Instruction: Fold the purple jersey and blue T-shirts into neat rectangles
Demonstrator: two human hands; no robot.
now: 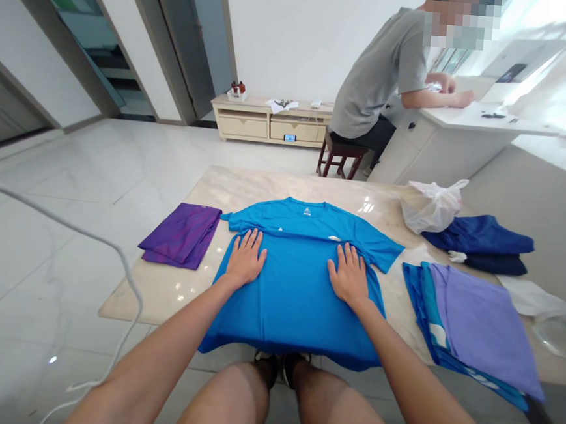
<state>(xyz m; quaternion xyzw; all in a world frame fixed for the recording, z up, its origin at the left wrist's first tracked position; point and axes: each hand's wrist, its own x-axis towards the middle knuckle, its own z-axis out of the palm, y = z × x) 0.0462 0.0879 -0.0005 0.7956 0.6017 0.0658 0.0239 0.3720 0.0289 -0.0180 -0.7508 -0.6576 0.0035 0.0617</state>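
A bright blue T-shirt [291,291] lies spread on the table, its collar at the far side and its hem hanging over the near edge. A crosswise fold runs over its chest, just beyond my fingertips. On the shirt's left part, my left hand [246,259] lies flat with fingers stretched out. My right hand [349,273] rests the same way on the right part, near the sleeve. Neither hand grips the cloth. To the left sits a folded purple garment [183,233]; to the right lies a stack of garments with a lavender one [485,319] on top.
The pale marble table [159,294] also bears a white plastic bag [430,207] and dark blue folded clothes [482,234] at the back right. A white cable [126,271] hangs at the left. Beyond, a person [382,69] sits on a stool at a white desk [486,117].
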